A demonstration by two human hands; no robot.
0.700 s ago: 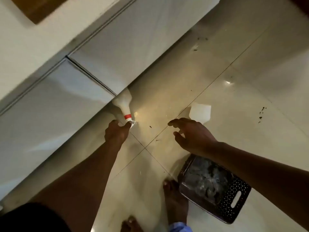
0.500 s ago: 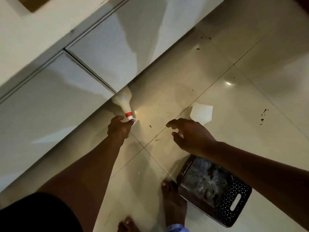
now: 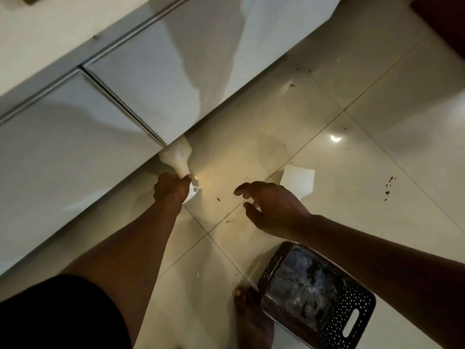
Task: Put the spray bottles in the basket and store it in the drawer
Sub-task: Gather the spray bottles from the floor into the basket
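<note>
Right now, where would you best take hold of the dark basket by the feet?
Judging by its shape, grip the basket by the slot handle in its perforated end wall, coming from above on the near side. The right hand, open above the floor, is the nearer one.

Glossy tiled floor (image 3: 364, 102) carries two white bottles (image 3: 177, 154) (image 3: 298, 181), a dark basket (image 3: 317, 301).

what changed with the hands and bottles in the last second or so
The left hand closed around the spray head of the white bottle by the cabinet; its red collar, visible earlier, is now covered. The right hand stays open, hovering over the floor, not touching the second white bottle. The dark basket has not moved.
</note>
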